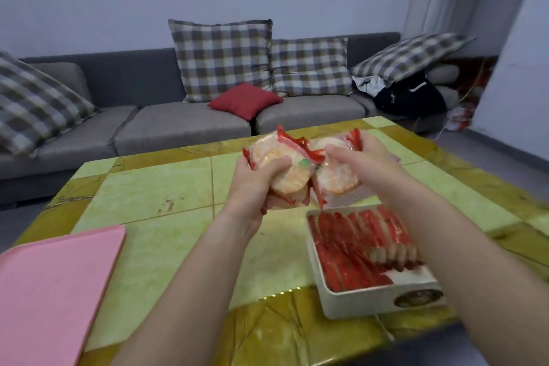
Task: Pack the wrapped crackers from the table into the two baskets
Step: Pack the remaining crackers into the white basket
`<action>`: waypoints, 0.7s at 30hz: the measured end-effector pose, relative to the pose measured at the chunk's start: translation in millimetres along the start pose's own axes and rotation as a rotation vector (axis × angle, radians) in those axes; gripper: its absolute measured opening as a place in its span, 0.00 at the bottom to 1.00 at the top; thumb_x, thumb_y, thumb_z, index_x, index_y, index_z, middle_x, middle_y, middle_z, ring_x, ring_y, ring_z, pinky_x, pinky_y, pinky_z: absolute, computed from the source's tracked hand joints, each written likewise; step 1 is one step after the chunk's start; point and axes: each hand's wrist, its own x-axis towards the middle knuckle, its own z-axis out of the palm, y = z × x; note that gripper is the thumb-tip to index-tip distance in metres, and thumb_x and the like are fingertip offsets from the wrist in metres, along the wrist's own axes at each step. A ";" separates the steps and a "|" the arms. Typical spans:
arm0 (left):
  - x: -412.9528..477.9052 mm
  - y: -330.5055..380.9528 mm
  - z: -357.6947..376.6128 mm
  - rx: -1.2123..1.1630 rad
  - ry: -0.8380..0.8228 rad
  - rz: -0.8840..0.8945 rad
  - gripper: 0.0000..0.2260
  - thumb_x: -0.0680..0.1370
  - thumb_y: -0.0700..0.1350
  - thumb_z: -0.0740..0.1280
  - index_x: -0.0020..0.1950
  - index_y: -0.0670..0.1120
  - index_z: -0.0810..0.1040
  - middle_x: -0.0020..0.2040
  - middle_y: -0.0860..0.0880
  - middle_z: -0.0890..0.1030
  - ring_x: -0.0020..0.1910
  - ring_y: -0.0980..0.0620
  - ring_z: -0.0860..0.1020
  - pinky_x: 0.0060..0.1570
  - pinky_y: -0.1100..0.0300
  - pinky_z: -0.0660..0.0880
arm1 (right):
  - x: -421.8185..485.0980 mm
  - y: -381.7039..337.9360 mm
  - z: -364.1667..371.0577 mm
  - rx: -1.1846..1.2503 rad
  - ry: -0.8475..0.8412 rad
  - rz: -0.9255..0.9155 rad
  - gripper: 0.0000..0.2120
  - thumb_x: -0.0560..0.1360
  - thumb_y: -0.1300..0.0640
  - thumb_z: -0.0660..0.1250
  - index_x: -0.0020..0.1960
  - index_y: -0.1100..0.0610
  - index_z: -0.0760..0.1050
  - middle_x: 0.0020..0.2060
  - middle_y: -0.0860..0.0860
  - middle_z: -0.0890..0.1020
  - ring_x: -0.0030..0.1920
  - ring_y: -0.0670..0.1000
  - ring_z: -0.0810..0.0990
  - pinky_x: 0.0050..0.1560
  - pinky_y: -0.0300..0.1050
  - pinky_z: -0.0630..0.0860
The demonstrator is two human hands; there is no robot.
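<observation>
Two items sit nearest the lens: a pink tray (56, 285) at lower left of the frame and a white basket (371, 297) at lower right, both on the green-and-yellow counter (166, 187). The basket holds rows of packed crackers (356, 246) in red wrappers, set on edge and filling most of it (wrapper detail blurred).

Beyond the basket's far end, at centre frame, both hands are raised clear of the counter. The left hand (255, 184) grips the left bundle (285, 169) of wrapped crackers, digits curled round it, a round cracker face turned to the camera. The right hand (368, 163) grips the right bundle (335, 178) the same way. The bundles touch at centre frame; the pack count per bundle cannot be told.

Past the counter's far edge stands a grey sofa (184, 125). Plaid cushions (221, 59) lean against its back, a red cushion (245, 100) lies on the seat below them, and a dark bag (410, 95) sits at its right end, upper right of frame.
</observation>
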 end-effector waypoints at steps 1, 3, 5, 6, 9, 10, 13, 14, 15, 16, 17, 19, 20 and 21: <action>-10.7 -4.9 20.9 0.009 -0.015 0.011 0.33 0.62 0.48 0.80 0.65 0.48 0.74 0.58 0.44 0.84 0.54 0.42 0.85 0.44 0.40 0.83 | -15.3 7.5 -19.4 0.030 0.077 -0.005 0.11 0.75 0.50 0.74 0.54 0.50 0.78 0.51 0.48 0.85 0.53 0.51 0.84 0.59 0.53 0.79; -27.7 -16.2 56.5 0.018 -0.050 0.033 0.33 0.62 0.48 0.81 0.64 0.47 0.74 0.58 0.44 0.84 0.51 0.45 0.85 0.38 0.50 0.82 | -42.4 18.9 -47.8 0.138 0.254 0.013 0.10 0.75 0.51 0.73 0.54 0.50 0.78 0.51 0.48 0.85 0.53 0.51 0.83 0.55 0.51 0.79; -43.5 -30.3 82.9 0.112 -0.039 0.068 0.28 0.69 0.46 0.80 0.64 0.45 0.72 0.58 0.45 0.82 0.49 0.49 0.84 0.31 0.58 0.80 | -60.2 35.1 -64.2 0.198 0.391 0.058 0.14 0.77 0.49 0.71 0.59 0.51 0.74 0.52 0.47 0.82 0.53 0.51 0.82 0.49 0.47 0.76; -50.4 -40.8 92.4 0.200 -0.031 0.092 0.28 0.71 0.45 0.79 0.65 0.46 0.70 0.58 0.46 0.81 0.51 0.49 0.83 0.30 0.59 0.80 | -67.9 46.1 -70.3 0.174 0.414 0.084 0.17 0.78 0.49 0.70 0.62 0.52 0.71 0.54 0.47 0.80 0.53 0.51 0.80 0.46 0.46 0.73; -54.0 -75.5 89.8 0.630 -0.050 0.126 0.45 0.69 0.52 0.80 0.77 0.48 0.58 0.70 0.48 0.75 0.64 0.46 0.78 0.55 0.52 0.80 | -75.9 88.3 -65.9 -0.198 0.262 0.095 0.25 0.80 0.46 0.66 0.71 0.57 0.65 0.58 0.55 0.77 0.55 0.56 0.76 0.49 0.49 0.69; -53.7 -85.4 85.5 0.739 -0.064 0.122 0.50 0.67 0.56 0.80 0.79 0.49 0.53 0.73 0.48 0.73 0.68 0.46 0.76 0.65 0.50 0.75 | -76.6 99.2 -65.8 -0.393 0.210 0.089 0.26 0.81 0.45 0.64 0.72 0.60 0.66 0.60 0.59 0.77 0.59 0.60 0.76 0.54 0.51 0.71; -56.0 -95.7 73.3 0.730 -0.093 0.102 0.60 0.61 0.63 0.81 0.82 0.50 0.48 0.78 0.46 0.66 0.72 0.49 0.71 0.72 0.52 0.68 | -72.1 107.3 -73.1 -0.826 0.233 0.070 0.35 0.80 0.38 0.59 0.76 0.62 0.64 0.69 0.63 0.73 0.67 0.65 0.70 0.63 0.57 0.69; -56.2 -96.0 70.4 0.705 -0.099 0.103 0.64 0.58 0.66 0.80 0.83 0.52 0.45 0.80 0.47 0.63 0.74 0.50 0.69 0.73 0.52 0.66 | -69.6 105.9 -76.4 -0.871 0.223 0.079 0.37 0.80 0.36 0.59 0.78 0.60 0.61 0.71 0.62 0.71 0.68 0.66 0.69 0.64 0.57 0.69; -56.7 -95.8 68.4 0.678 -0.103 0.101 0.66 0.56 0.69 0.79 0.83 0.54 0.42 0.81 0.47 0.61 0.75 0.51 0.66 0.75 0.51 0.65 | -67.9 105.0 -79.7 -0.862 0.182 0.102 0.38 0.79 0.35 0.58 0.79 0.59 0.59 0.72 0.62 0.70 0.69 0.66 0.68 0.65 0.57 0.69; -57.0 -96.0 65.9 0.644 -0.103 0.108 0.67 0.55 0.70 0.78 0.82 0.56 0.41 0.82 0.49 0.59 0.77 0.51 0.64 0.76 0.50 0.63 | -67.1 105.6 -82.2 -0.825 0.132 0.129 0.39 0.79 0.35 0.58 0.81 0.58 0.56 0.73 0.62 0.69 0.70 0.65 0.68 0.66 0.58 0.68; -57.1 -96.3 63.7 0.619 -0.091 0.119 0.66 0.55 0.71 0.77 0.82 0.58 0.41 0.82 0.50 0.56 0.78 0.52 0.62 0.77 0.49 0.62 | -66.5 107.8 -83.8 -0.794 0.098 0.142 0.39 0.79 0.35 0.57 0.81 0.57 0.55 0.74 0.61 0.69 0.71 0.65 0.67 0.67 0.58 0.67; -57.8 -97.2 59.8 0.610 -0.080 0.144 0.63 0.57 0.72 0.77 0.82 0.61 0.44 0.83 0.52 0.53 0.80 0.51 0.58 0.77 0.47 0.61 | -67.4 108.6 -87.9 -0.756 0.109 0.143 0.38 0.79 0.35 0.58 0.82 0.55 0.55 0.75 0.60 0.68 0.72 0.64 0.66 0.68 0.58 0.66; -58.5 -97.6 58.7 0.605 -0.088 0.154 0.61 0.58 0.72 0.77 0.82 0.61 0.46 0.83 0.53 0.53 0.80 0.51 0.58 0.77 0.48 0.61 | -68.0 107.2 -89.8 -0.737 0.139 0.134 0.38 0.79 0.35 0.58 0.81 0.55 0.56 0.75 0.60 0.68 0.72 0.64 0.66 0.68 0.59 0.66; -59.1 -98.8 57.8 0.601 -0.093 0.163 0.59 0.60 0.71 0.77 0.82 0.60 0.47 0.83 0.53 0.53 0.79 0.52 0.59 0.76 0.50 0.62 | -68.0 106.2 -91.5 -0.716 0.169 0.125 0.37 0.79 0.35 0.58 0.81 0.54 0.57 0.75 0.59 0.67 0.72 0.64 0.65 0.69 0.59 0.66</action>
